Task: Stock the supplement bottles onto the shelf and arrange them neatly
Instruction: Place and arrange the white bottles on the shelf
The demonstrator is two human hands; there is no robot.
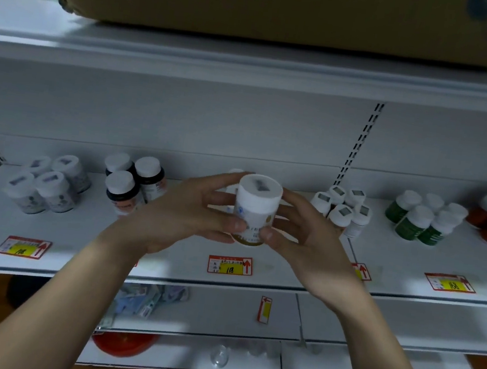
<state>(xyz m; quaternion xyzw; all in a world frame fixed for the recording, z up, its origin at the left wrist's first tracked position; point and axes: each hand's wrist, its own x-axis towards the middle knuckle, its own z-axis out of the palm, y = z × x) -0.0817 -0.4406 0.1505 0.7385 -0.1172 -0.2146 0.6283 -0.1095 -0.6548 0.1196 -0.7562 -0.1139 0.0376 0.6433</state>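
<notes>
While I watch, left hand (191,208) and right hand (301,224) fingers pinch a white-capped, seemingly gold-based supplement bottle (256,210) above the white metal shelf (169,236).

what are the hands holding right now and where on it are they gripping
Both hands, left hand and right hand, hold one white-capped bottle by the sides of its body, below the cap.
</notes>
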